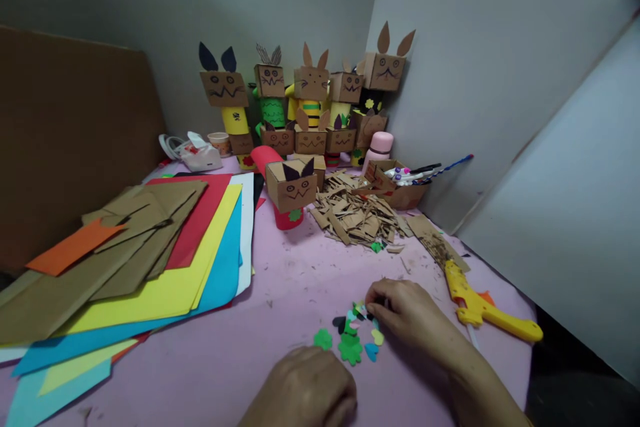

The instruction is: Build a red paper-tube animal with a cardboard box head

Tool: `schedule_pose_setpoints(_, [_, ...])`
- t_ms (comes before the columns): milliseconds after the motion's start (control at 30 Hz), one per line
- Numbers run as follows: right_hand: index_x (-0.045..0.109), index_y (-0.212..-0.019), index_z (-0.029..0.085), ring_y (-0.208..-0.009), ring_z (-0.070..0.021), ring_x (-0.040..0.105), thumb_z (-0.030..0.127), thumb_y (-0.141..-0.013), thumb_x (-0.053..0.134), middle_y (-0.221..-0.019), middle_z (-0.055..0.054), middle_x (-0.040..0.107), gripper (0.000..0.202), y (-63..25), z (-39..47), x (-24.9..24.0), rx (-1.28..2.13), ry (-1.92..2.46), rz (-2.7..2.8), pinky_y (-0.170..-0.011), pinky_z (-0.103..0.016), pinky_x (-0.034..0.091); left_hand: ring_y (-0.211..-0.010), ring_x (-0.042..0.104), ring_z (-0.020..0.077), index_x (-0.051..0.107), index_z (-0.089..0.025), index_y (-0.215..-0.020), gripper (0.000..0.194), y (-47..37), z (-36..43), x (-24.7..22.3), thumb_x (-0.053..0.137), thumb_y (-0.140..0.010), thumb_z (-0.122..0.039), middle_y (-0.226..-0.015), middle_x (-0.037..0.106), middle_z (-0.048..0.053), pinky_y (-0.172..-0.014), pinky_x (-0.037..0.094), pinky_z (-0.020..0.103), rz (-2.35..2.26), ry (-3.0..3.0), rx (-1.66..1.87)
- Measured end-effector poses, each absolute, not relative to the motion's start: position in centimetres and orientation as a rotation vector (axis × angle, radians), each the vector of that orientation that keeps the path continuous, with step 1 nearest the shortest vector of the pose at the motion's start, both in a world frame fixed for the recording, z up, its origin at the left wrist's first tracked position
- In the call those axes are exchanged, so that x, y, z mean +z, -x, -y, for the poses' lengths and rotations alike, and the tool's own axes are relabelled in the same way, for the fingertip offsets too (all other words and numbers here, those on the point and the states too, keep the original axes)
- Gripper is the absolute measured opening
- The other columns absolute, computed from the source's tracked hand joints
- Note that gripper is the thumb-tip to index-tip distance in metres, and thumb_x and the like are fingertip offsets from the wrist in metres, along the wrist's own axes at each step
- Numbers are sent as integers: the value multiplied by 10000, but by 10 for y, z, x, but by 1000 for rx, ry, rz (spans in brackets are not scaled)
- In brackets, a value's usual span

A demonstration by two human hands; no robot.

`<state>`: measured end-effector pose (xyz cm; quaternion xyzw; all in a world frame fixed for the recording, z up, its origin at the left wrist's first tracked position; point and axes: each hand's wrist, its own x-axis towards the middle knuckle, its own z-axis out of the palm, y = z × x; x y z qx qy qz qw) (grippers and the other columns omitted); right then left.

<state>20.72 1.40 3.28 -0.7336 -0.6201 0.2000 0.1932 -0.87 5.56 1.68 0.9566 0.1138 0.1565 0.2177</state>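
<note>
Small paper cut-outs lie in a loose pile on the pink tabletop [280, 320], among them a large green flower [350, 349], a smaller green flower [323, 339], a blue heart [371, 351] and a pale yellow piece [377, 337]. My right hand [403, 310] reaches to the pile's right edge, thumb and fingers pinched together over the pieces; whatever is between the fingertips is too small to make out. Just in front of the pile rests my left hand [300, 388], its fingers curled in. Its palm is hidden, so I cannot see if anything is inside.
Left, coloured paper sheets [215, 280] lie under cardboard pieces [125, 247]. A cardboard-headed cat figure [293, 190] stands mid-table, with several similar figures [311, 83] behind. Cardboard scraps [355, 213], a pen box [400, 193], and a yellow glue gun [475, 303] are on the right.
</note>
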Motion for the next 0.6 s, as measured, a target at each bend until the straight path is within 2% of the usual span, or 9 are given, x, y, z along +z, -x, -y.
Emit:
schedule_pose_setpoints(100, [670, -783, 225, -731, -159, 602, 211, -796, 539, -771, 5, 702, 132, -204, -14, 33, 568, 2066, 1753, -650, -262, 353, -688, 625, 148, 601, -206, -811, 178, 13, -64, 28, 443, -891, -185, -767, 689, 21, -618, 473, 259, -603, -2474, 490])
schedule_pose_setpoints(200, [672, -768, 221, -727, -165, 606, 194, -780, 539, -764, -2, 703, 136, -202, -14, 31, 556, 2082, 1770, -637, -262, 353, -744, 628, 165, 601, -215, -860, 147, 16, -74, 30, 459, -889, -243, -803, 677, 23, -664, 486, 290, -802, -2381, 541])
schedule_pose_setpoints(267, [672, -752, 218, -723, -165, 605, 180, -778, 533, -758, -5, 703, 146, -201, -14, 30, 544, 2081, 1777, -635, -263, 353, -775, 625, 166, 605, -216, -913, 129, 17, -79, 28, 489, -857, -211, -854, 677, 26, -694, 491, 301, -858, -2324, 554])
schedule_pose_setpoints(367, [674, -748, 215, -713, -162, 599, 177, -785, 532, -752, -4, 700, 151, -201, -14, 30, 545, 2054, 1773, -636, -266, 357, -761, 626, 153, 618, -211, -966, 202, 17, -82, 27, 485, -825, -155, -862, 687, 20, -698, 495, 298, -905, -2191, 543])
schedule_pose_setpoints(600, [660, -748, 193, -673, -161, 573, 206, -813, 527, -717, -17, 679, 148, -200, -14, 33, 629, 1928, 1681, -628, -280, 376, -751, 648, 159, 678, -202, -805, 170, 14, -84, 32, 509, -823, -205, -803, 719, 11, -698, 504, 299, -942, -1946, 549])
